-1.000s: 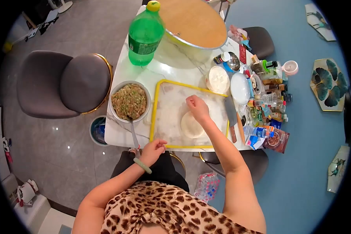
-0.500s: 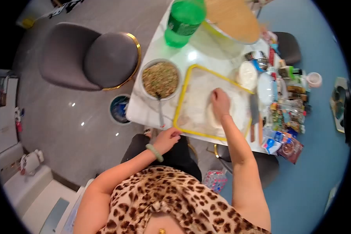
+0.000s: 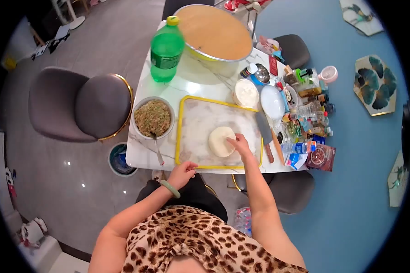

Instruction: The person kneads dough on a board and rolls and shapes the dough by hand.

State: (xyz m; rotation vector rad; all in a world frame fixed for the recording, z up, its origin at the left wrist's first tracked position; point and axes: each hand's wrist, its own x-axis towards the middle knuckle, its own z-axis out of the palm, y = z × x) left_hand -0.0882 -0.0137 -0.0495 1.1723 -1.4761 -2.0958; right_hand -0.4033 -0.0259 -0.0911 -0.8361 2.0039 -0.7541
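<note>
A round, pale lump of dough [image 3: 217,144] lies on a floury mat with a yellow rim [image 3: 178,136]. My right hand [image 3: 240,144] is at the dough's right side, thumb and fingers closed on its edge. The fingers' undersides are hidden. My left hand [image 3: 182,175], with a pale green bangle at the wrist, hovers by the table's front edge near the mat's lower left corner. Its fingers are loosely bent and slightly apart, holding nothing. Left of the mat stands a bowl of minced filling [image 3: 153,117] with a spoon [image 3: 158,152] in it.
A cleaver [image 3: 262,127] and a wooden rolling pin [image 3: 277,146] lie right of the mat. Behind are a tub of white powder [image 3: 246,93], a green bottle [image 3: 166,54] and a large covered basin [image 3: 214,32]. Several jars and bottles crowd the right edge, near a white plate [image 3: 273,102].
The view has shifted, so the table sits lower and further left. My right hand has moved from over the dough to its right edge, uncovering it. My left hand stays near the table edge.
</note>
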